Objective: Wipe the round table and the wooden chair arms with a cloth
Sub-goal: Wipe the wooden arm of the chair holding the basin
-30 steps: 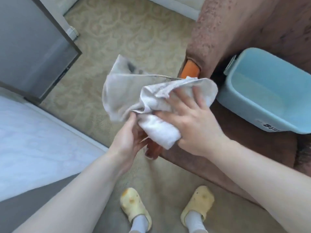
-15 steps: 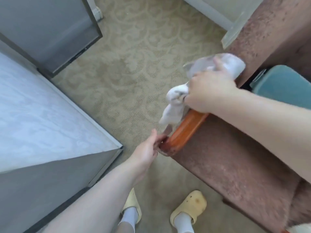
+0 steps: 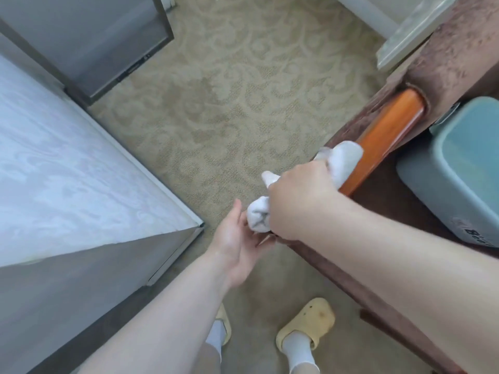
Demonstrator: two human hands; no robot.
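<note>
The white cloth (image 3: 343,160) is bunched over the orange wooden chair arm (image 3: 388,133) of a brown upholstered chair (image 3: 459,44). My right hand (image 3: 299,201) is closed over the cloth and presses it on the near part of the arm. A loose end of the cloth hangs below the hand. My left hand (image 3: 237,241) is at the arm's front end with its fingers curled under it, touching the hanging cloth end. The far half of the wooden arm is bare. The round table is not in view.
A blue plastic tub (image 3: 459,168) sits on the chair seat. To the left are a bed with a white cover (image 3: 67,171) and a grey cabinet (image 3: 94,41). Patterned beige carpet (image 3: 229,90) lies between. My feet in yellow slippers (image 3: 310,327) stand below.
My right hand slid the cloth from the arm's far end toward the near end, uncovering the far wood. My left hand stayed at the arm's front end.
</note>
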